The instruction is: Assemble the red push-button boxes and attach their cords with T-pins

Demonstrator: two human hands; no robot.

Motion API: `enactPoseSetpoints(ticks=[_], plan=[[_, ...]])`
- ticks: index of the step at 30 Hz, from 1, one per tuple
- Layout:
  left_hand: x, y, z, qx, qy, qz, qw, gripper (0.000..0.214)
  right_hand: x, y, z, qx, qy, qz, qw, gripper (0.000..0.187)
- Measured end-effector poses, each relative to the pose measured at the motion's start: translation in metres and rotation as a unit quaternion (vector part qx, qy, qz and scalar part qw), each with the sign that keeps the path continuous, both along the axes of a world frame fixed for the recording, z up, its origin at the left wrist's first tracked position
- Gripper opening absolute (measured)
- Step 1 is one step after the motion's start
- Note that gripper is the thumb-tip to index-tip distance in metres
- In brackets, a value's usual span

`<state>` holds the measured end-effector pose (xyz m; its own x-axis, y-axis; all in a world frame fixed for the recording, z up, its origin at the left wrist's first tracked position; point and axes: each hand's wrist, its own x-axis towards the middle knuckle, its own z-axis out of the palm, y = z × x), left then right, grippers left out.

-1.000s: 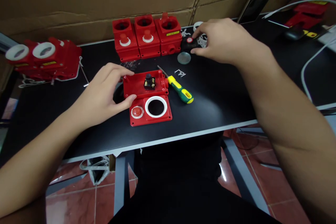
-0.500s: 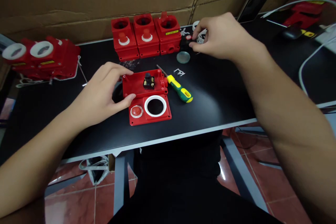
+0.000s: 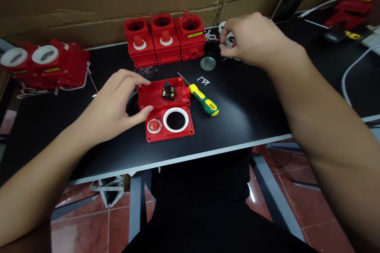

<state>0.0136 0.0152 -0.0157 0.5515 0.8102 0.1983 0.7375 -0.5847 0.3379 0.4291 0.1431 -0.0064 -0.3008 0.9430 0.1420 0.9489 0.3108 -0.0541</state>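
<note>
My left hand (image 3: 118, 104) rests at the left end of an open red box (image 3: 152, 97), its thumb and index finger spanning that end. Inside the box sits a black switch block (image 3: 168, 92) with brass-coloured screws. Against its front side lies the red cover (image 3: 190, 130), with a red button (image 3: 154, 126) and a white ring (image 3: 175, 119). My right hand (image 3: 252, 41) is at the back of the table, thumb and fingers pinched; a small dark piece with a reddish edge shows at the fingertips, too blurred to name. A clear round disc (image 3: 208, 63) lies just left of that hand.
A green-yellow screwdriver (image 3: 204, 101) lies right of the box, below several small screws (image 3: 203, 81). Three red boxes (image 3: 164, 43) stand along the cardboard wall (image 3: 103, 4). More red boxes (image 3: 69, 63) are at the left; a white cable (image 3: 346, 75) curves at the right.
My right hand's fingertips have shifted slightly right. The small black piece with a red disc beside them now shows only as a dark blur. My left hand stays in place.
</note>
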Motion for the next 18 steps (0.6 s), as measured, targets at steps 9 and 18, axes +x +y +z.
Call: enactPoseSetpoints(ticks=[9,18], plan=[[-0.003,0.0,-0.003,0.006,0.0,0.004,1.0,0.055,0.002,0.004,0.007,-0.015,0.033,0.053,0.998,0.019],[-0.002,-0.002,-0.004,0.002,0.007,0.011,1.0,0.058,-0.002,0.004,0.007,-0.007,0.069,0.076,0.995,0.033]])
